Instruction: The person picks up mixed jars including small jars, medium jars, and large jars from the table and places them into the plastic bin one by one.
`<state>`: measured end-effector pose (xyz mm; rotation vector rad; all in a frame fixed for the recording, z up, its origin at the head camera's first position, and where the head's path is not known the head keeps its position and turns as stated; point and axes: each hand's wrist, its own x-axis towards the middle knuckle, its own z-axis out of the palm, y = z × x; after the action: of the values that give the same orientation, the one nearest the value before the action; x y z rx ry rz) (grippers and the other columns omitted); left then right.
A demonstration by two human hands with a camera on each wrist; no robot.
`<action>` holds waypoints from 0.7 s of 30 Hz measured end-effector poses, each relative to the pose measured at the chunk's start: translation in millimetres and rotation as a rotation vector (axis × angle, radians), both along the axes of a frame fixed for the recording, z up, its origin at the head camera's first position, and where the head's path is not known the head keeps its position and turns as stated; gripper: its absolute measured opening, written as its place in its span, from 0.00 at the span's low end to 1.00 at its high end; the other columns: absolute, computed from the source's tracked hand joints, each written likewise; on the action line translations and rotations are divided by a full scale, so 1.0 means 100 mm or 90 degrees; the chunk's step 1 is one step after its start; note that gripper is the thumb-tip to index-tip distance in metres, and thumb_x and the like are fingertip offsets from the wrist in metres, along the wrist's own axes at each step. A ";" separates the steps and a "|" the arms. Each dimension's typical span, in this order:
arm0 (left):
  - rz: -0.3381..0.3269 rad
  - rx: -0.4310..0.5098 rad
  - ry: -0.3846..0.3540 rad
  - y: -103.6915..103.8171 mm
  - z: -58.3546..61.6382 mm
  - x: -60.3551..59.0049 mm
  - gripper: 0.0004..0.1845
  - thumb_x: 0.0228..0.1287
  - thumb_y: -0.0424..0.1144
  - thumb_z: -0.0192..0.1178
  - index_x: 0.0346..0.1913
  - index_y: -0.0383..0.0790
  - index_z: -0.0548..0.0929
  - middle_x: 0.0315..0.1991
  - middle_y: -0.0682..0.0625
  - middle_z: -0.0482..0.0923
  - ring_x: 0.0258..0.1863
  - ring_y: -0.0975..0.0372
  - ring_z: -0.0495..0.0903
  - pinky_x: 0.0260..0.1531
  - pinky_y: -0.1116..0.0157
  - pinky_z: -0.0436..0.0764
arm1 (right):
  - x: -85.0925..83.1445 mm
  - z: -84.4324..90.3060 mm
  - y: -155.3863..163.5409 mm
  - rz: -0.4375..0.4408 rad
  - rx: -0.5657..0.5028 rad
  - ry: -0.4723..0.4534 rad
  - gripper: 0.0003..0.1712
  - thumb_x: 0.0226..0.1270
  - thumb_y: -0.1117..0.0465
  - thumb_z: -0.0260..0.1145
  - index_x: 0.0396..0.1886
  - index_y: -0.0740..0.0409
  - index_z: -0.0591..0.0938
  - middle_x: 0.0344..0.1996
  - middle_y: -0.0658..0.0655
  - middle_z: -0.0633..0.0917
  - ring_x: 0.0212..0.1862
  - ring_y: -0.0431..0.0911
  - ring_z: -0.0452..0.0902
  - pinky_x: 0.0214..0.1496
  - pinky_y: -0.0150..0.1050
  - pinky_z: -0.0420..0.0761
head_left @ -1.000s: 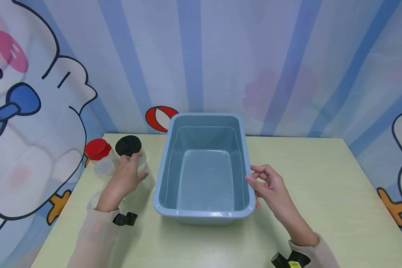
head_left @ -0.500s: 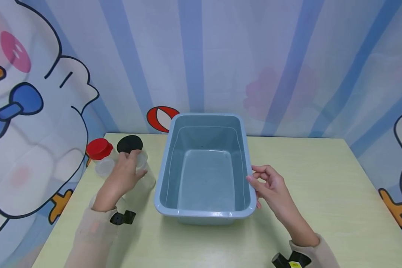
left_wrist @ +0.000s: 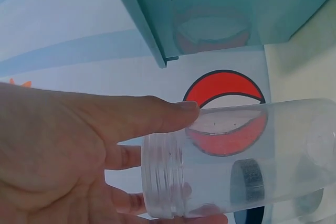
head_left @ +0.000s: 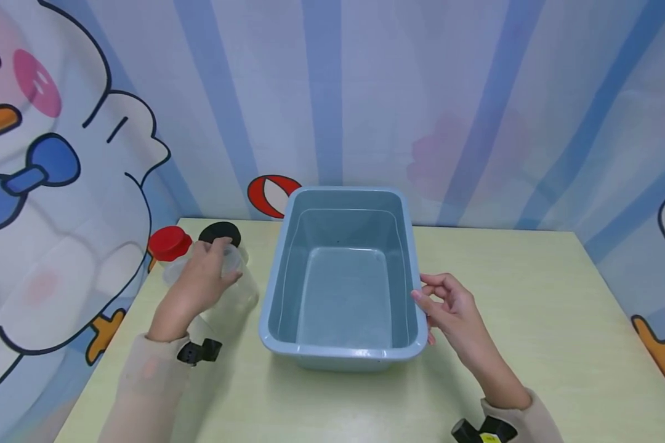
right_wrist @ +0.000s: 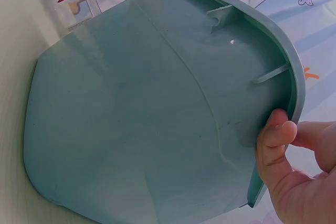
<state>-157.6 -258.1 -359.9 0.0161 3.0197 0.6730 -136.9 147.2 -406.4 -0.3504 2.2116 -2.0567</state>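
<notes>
In the head view my left hand (head_left: 199, 283) grips a clear plastic jar (head_left: 245, 290) by its open, threaded neck. The left wrist view shows the thumb along one side of the jar (left_wrist: 226, 166) and fingers round the other. My right hand (head_left: 451, 304) pinches the right rim of a blue-grey plastic basin (head_left: 343, 354). Seen from the right wrist, its fingers (right_wrist: 273, 153) curl under the rim against the basin's outer wall (right_wrist: 131, 103), with the thumb on the far side. Nothing lies inside the basin.
Behind the left hand stand a container with a black lid (head_left: 217, 232) and another with a red lid (head_left: 169, 243). A clear round top (head_left: 173, 271) shows beside the hand. The pale table (head_left: 504, 277) meets a printed backdrop (head_left: 377, 92) at its back edge.
The left hand and its jar have shifted slightly up and left, covering more of the black lid. The right hand keeps its hold on the basin. The head view has turned slightly.
</notes>
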 end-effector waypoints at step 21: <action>-0.001 -0.020 0.002 -0.05 0.34 0.01 0.40 0.68 0.39 0.64 0.75 0.29 0.55 0.64 0.23 0.57 0.52 0.36 0.73 0.46 0.42 0.81 | 0.00 -0.01 -0.02 -0.009 -0.002 -0.010 0.24 0.74 0.64 0.63 0.62 0.72 0.68 0.40 0.64 0.78 0.21 0.46 0.77 0.18 0.36 0.78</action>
<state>-156.6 -262.9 -325.7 0.0187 3.0319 0.6255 -137.2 145.6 -407.4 -0.3185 2.2084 -2.0643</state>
